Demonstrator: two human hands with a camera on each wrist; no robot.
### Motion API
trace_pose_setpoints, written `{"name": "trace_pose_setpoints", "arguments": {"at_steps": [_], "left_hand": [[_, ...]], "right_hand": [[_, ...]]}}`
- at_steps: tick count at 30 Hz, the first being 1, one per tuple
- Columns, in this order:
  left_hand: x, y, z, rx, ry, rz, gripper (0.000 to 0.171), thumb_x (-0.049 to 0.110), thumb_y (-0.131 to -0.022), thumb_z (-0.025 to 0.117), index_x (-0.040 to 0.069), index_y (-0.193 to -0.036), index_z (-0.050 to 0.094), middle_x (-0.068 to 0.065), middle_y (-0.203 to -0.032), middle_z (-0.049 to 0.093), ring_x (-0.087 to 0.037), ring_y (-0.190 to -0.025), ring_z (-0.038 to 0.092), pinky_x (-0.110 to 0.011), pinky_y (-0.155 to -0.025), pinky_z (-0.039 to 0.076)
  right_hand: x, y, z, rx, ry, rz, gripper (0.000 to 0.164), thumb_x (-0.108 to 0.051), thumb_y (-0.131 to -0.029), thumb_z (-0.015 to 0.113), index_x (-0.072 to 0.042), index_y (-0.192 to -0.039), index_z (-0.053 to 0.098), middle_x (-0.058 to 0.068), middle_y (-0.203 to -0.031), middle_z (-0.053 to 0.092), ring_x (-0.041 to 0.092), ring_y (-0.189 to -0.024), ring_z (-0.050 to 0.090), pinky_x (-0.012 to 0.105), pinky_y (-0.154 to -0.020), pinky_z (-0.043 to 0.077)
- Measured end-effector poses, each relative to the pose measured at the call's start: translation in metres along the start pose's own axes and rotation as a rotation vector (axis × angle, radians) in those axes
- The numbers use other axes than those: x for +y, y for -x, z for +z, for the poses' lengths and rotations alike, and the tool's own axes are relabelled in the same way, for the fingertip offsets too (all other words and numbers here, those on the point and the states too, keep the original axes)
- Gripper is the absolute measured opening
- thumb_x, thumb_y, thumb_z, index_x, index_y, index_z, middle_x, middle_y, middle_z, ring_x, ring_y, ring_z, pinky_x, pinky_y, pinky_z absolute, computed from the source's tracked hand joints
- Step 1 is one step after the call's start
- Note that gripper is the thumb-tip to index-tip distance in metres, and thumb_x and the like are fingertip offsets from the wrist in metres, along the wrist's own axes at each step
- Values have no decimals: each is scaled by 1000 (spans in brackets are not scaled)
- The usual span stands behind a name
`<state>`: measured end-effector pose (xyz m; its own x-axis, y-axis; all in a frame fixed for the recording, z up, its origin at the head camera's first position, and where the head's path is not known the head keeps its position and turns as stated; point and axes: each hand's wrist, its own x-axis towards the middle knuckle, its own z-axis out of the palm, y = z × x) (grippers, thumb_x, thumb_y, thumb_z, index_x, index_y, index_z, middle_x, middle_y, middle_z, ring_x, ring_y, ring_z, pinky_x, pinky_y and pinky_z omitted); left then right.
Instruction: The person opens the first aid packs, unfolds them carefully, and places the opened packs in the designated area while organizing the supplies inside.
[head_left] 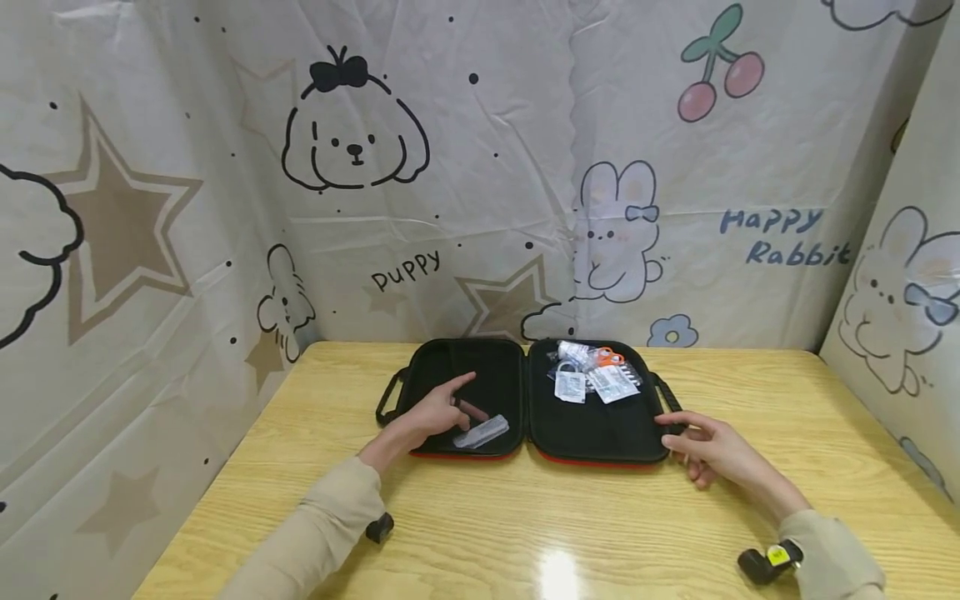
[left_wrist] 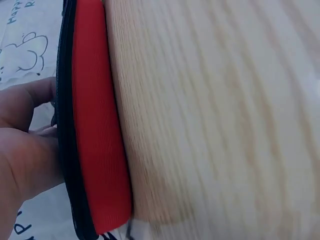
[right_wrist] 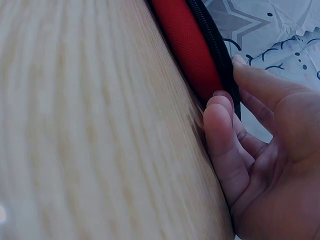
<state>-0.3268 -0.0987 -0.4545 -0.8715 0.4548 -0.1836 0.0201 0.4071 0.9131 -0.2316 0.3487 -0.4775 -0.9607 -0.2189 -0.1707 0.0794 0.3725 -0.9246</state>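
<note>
A black-lined zip case [head_left: 592, 437] with a red outer shell lies spread flat on the table. My left hand [head_left: 437, 410] reaches into its left half, index finger stretched out. By the thumb and lower fingers lies a clear plastic packet [head_left: 482, 432]; whether they touch it is hard to tell. The left wrist view hides those fingertips behind the case's rim. At the case's right front corner, my right hand [head_left: 708, 446] holds the rim beside the black handle [head_left: 667, 393]. The right wrist view shows its thumb and fingers around that zipped edge [right_wrist: 220, 55].
In the right half sit orange-handled scissors [head_left: 609, 357], white printed sachets [head_left: 570, 387] and other clear-wrapped items. A second handle [head_left: 390, 398] sticks out on the left. The wooden table [head_left: 480, 508] meets a patterned cloth [head_left: 480, 167] behind.
</note>
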Motion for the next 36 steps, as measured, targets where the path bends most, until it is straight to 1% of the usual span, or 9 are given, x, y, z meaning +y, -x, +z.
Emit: {"name": "trace_pose_setpoints", "arguments": {"at_steps": [3, 5, 8, 11, 14, 17, 20, 26, 36], "left_hand": [[0, -1, 0, -4, -41, 10, 84, -4, -84, 61, 12, -158, 25, -13, -100, 77, -10, -84, 65, -32, -91, 46], [-1, 0, -2, 15, -64, 20, 79, 2, -87, 64, 11, -157, 28, -11, -97, 76, -13, -96, 69, -37, -101, 45], [-1, 1, -9, 90, -143, 38, 74, 8, -88, 69, 7, -153, 35, -9, -98, 73, -18, -94, 68, -40, -98, 48], [2, 1, -14, 190, -268, 46, 68, 15, -86, 71, 5, -148, 43, -13, -108, 66, -22, -100, 62, -42, -94, 48], [8, -1, -15, 267, -405, 50, 61, 20, -87, 71, 6, -142, 49, -18, -122, 57, -31, -113, 55, -48, -99, 45], [17, -5, -12, 304, -488, 81, 53, 22, -89, 70, 8, -138, 54, -19, -129, 53, -37, -121, 49, -52, -103, 42], [26, -12, -8, 306, -504, 137, 48, 21, -91, 68, 9, -135, 56, -17, -129, 53, -36, -120, 49, -50, -102, 43], [44, -28, 4, 239, -477, 236, 39, 19, -94, 66, 9, -131, 59, -14, -124, 58, -33, -111, 58, -46, -99, 47], [63, -61, 26, 198, -468, 336, 36, 18, -95, 65, 6, -129, 62, -13, -123, 62, -29, -111, 60, -44, -99, 48]], "right_hand": [[-1, 1, 0, -7, -6, 5, 59, -29, -97, 65, -4, -145, 42, 7, -83, 60, 11, -53, 56, 34, -49, 55], [-2, 1, 0, -11, -6, 7, 59, -29, -97, 64, -4, -145, 41, 8, -83, 61, 11, -53, 56, 33, -49, 54], [-2, 1, 0, -12, -2, 8, 60, -30, -97, 64, -5, -146, 41, 8, -83, 60, 11, -53, 56, 33, -49, 54], [-2, 1, -1, -12, -4, 11, 60, -30, -97, 64, -5, -146, 41, 8, -84, 60, 11, -53, 56, 32, -49, 54], [-2, 1, -1, -12, -12, 13, 60, -30, -97, 65, -5, -146, 41, 8, -84, 60, 11, -53, 56, 32, -49, 54], [-1, 1, -1, -16, -15, 7, 59, -29, -97, 65, -4, -145, 41, 8, -84, 60, 11, -53, 56, 33, -49, 54], [-2, 1, -1, -17, -12, 3, 60, -30, -97, 64, -5, -146, 41, 8, -85, 60, 11, -53, 56, 33, -49, 54], [-2, 0, -2, -2, 3, 9, 60, -30, -97, 64, -6, -147, 41, 8, -84, 60, 12, -53, 56, 34, -50, 55], [0, 1, 0, -7, -8, -3, 60, -30, -97, 64, -5, -147, 41, 8, -84, 59, 11, -52, 56, 33, -49, 54]]}}
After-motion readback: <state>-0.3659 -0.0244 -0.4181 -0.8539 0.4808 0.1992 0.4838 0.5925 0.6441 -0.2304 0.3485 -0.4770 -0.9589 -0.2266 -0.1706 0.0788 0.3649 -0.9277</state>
